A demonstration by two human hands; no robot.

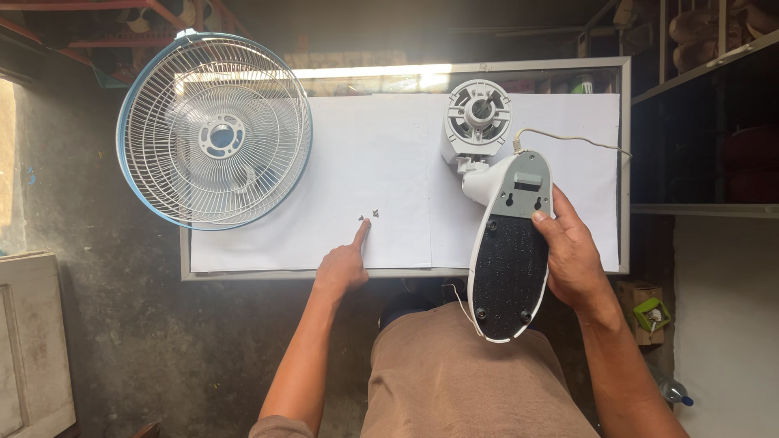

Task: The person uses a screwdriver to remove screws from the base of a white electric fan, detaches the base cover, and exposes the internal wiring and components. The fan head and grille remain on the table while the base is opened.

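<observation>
My right hand (574,258) grips the side of a white fan base (510,259) turned underside up, its black panel facing me and my thumb on the grey upper part. The base joins the white motor housing (476,120) lying on the table. My left hand (345,264) rests at the table's near edge with the index finger stretched out, its tip just short of two small screws (368,216) on the white paper (365,178).
A round wire fan guard with a blue rim (214,130) overhangs the table's left end. A white cord (568,139) trails from the base to the right. The metal-edged table (243,274) stands between shelving (706,65) and a cardboard box (645,312).
</observation>
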